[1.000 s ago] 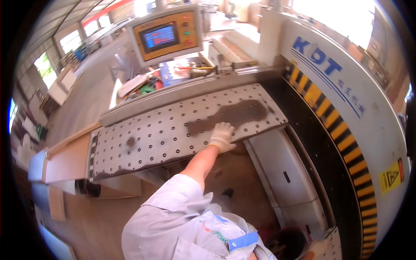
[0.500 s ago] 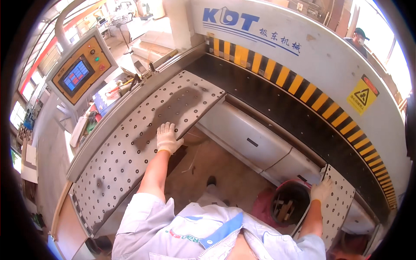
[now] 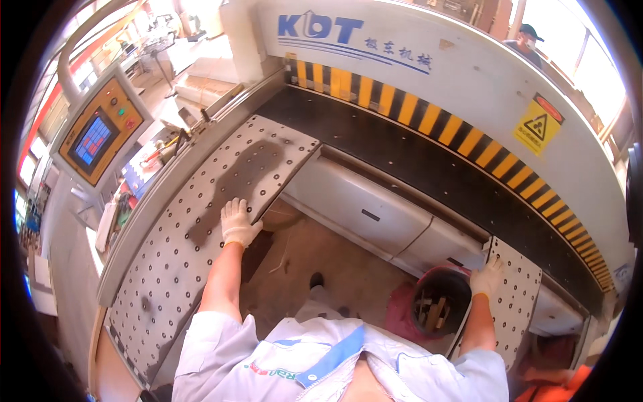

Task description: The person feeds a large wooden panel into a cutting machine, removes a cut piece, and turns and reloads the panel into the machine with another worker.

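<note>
In a white glove, my left hand (image 3: 238, 224) lies flat, fingers apart, on the left table (image 3: 157, 285), a light slab dotted with small dark round holes. It rests near the slab's inner edge, beside a dark smudged patch. My right hand (image 3: 487, 277), gloved too, lies on the inner edge of a similar dotted table (image 3: 519, 291) to the right, its fingers stretched out. Neither hand holds anything. Both tables join the black bed (image 3: 375, 144) of a large grey machine, under a beam (image 3: 469, 80) with yellow and black stripes.
A control panel (image 3: 97, 137) with a lit screen hangs at the left. Between the tables stands a red-wrapped bucket (image 3: 400, 309) of wood offcuts. A person in a cap (image 3: 528, 41) is behind the beam. An orange garment (image 3: 569, 385) shows at the lower right.
The view has shifted slightly, so the machine sits farther left. Orange clothing with a blurred hand has come in at the lower right. Both my hands stay on the tables.
</note>
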Motion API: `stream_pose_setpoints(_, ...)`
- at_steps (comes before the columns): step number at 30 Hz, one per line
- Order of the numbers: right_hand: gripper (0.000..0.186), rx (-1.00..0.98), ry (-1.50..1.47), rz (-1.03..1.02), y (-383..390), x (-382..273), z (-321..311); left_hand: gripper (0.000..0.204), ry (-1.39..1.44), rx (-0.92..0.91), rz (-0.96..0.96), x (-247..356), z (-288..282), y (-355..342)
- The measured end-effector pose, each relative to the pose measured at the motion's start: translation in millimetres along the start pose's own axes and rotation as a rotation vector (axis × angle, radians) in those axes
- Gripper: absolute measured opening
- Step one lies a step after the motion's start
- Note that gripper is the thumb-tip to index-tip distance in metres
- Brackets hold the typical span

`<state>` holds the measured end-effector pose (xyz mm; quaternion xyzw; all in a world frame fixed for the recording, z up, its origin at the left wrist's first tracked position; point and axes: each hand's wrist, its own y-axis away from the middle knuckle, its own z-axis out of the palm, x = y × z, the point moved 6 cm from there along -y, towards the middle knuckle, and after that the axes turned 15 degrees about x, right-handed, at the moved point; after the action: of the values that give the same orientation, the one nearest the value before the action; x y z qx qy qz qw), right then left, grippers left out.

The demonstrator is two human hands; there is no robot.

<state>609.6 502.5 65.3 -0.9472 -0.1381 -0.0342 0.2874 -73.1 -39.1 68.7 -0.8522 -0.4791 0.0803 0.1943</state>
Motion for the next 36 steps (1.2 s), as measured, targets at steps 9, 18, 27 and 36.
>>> stream_pose_setpoints(9, 0.088, -0.152, -0.035, 0.096, -7.0, -9.8, -16.8, 0.098, 0.007, 0.053, 0.029, -2.5, -3.6, 0.6)
stream_pose_setpoints(18, 0.09, -0.117, -0.057, 0.108, -3.2, -2.8, -2.9, 0.1, 0.004, 0.005, 0.017, -1.1, -3.5, 0.7)
stream_pose_setpoints(27, 0.086, -0.101, -0.047, 0.1, -1.9, 4.2, 10.6, 0.101, 0.002, -0.097, -0.016, 2.6, -6.9, -1.5)
stream_pose_setpoints(36, 0.088, -0.072, -0.088, 0.097, -1.1, 7.5, 1.9, 0.101, -0.004, -0.108, -0.043, 4.6, 11.2, -7.4)
